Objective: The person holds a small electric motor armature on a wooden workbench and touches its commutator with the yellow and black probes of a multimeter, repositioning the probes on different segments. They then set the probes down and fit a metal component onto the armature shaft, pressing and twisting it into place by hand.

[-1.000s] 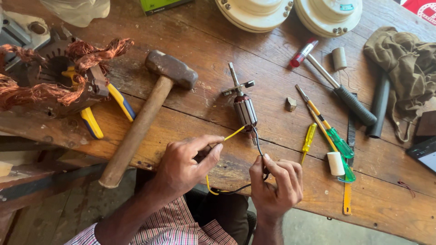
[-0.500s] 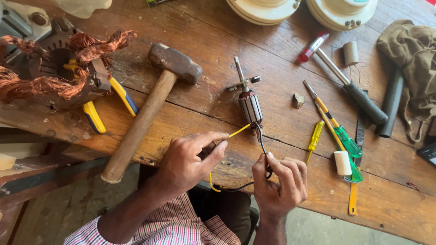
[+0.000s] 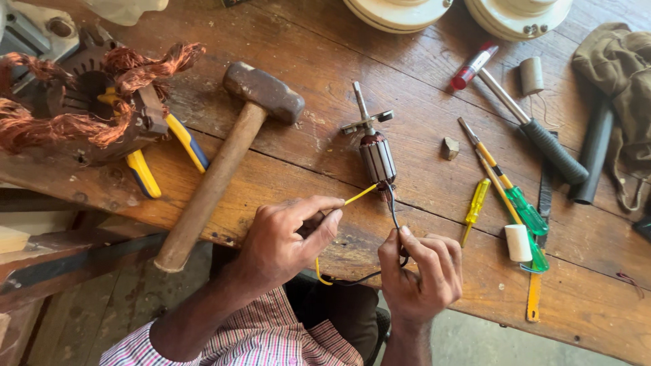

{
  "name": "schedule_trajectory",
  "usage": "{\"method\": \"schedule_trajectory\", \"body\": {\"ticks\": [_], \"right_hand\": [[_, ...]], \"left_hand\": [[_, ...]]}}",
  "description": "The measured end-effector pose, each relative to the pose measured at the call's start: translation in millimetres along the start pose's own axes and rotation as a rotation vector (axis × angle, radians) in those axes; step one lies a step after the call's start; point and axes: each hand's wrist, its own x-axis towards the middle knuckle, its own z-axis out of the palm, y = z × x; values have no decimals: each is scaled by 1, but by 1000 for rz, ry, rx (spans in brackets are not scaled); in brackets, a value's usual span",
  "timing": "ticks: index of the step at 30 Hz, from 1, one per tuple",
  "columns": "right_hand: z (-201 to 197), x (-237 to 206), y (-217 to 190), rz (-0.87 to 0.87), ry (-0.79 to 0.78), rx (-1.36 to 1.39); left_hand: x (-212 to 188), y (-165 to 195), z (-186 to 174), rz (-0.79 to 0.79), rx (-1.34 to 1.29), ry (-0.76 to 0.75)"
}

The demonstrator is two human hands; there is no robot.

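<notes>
A small motor armature (image 3: 375, 152) with a steel shaft lies on the wooden workbench (image 3: 325, 47). A yellow wire (image 3: 361, 194) and a black wire (image 3: 393, 207) run from its near end toward me. My left hand (image 3: 288, 237) pinches the yellow wire between thumb and forefinger. My right hand (image 3: 424, 271) pinches the black wire just below the armature. Both wires loop down under my hands past the bench edge.
A wooden-handled hammer (image 3: 224, 159) lies left of the armature. A stator with copper windings (image 3: 74, 102) sits far left over yellow-handled pliers (image 3: 146, 173). Right of the armature lie screwdrivers (image 3: 515, 200), a white cylinder (image 3: 519, 242), a small block (image 3: 451, 148) and a cloth (image 3: 620, 68).
The view has shifted slightly. My hands keep their hold on the wires, and the right hand has edged a little closer to the armature.
</notes>
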Motion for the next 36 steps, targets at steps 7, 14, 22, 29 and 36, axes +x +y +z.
{"method": "schedule_trajectory", "body": {"ticks": [7,14,22,29,36], "right_hand": [[0,0,-1,4,-1,3],[0,-1,1,1,-2,5],[0,0,1,6,5,0],[1,-3,3,36,23,0],[0,-6,4,24,71,16]], "left_hand": [[-1,-1,-2,-90,-26,-3],[1,0,-2,-83,-36,-11],[2,-3,-2,-48,-16,-17],[0,-3,-1,-37,-7,4],[0,-2,0,-60,-18,5]]}}
